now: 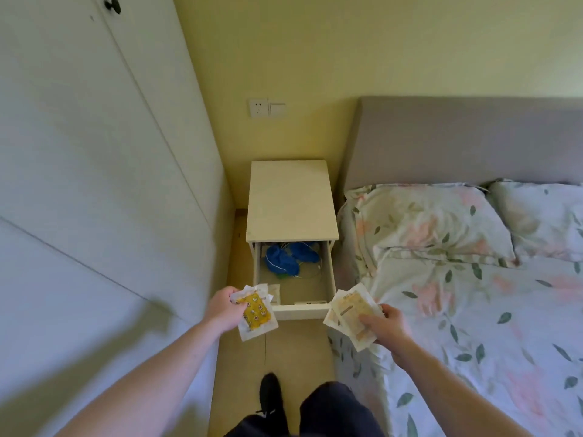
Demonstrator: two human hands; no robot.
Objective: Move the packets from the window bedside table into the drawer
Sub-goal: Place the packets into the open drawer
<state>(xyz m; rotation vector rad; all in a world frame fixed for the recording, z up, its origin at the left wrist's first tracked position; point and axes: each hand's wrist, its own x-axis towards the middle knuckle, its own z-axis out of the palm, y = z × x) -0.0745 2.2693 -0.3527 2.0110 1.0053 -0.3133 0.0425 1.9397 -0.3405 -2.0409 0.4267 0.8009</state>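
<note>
Your left hand pinches a yellow packet; your right hand grips pale packets. Between them, just ahead, lies the open drawer. Packets look light, crinkly; hold edges.

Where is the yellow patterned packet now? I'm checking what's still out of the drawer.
In the left hand, the yellow patterned packet sits just outside the open drawer's front left corner.
</note>
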